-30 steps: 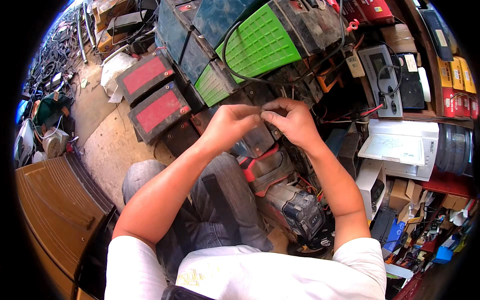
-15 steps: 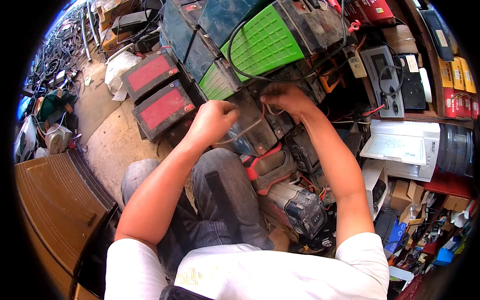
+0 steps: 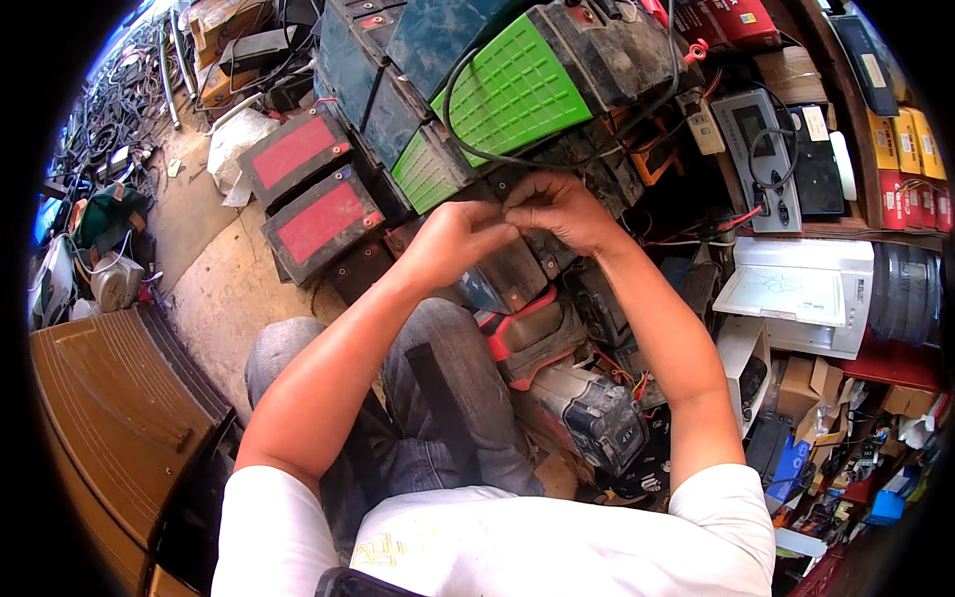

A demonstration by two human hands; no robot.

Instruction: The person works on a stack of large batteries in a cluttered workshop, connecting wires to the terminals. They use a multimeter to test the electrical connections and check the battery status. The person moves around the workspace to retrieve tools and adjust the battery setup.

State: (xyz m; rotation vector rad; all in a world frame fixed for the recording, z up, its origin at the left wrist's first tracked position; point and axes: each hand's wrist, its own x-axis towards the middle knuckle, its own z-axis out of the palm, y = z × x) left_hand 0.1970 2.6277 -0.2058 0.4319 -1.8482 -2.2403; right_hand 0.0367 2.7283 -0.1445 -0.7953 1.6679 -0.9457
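Curling left hand (image 3: 453,244) and right hand (image 3: 570,216) narrowly, meeting or nearly meeting at fingertips; unable to tell whether gripping anything, view being blocked by fingers. Working over dark battery (image 3: 509,271), showing at 6 o'clock from fingertips. Facing green panel (image 3: 519,90) at 12 o'clock, with red-topped batteries (image 3: 320,221) lying toward 9, white machine (image 3: 796,291) between 3 and 4.

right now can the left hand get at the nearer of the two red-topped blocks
Likely yes: the nearer red-topped block lies to the left of the left hand, its top uncovered, though that hand is close to the right hand.
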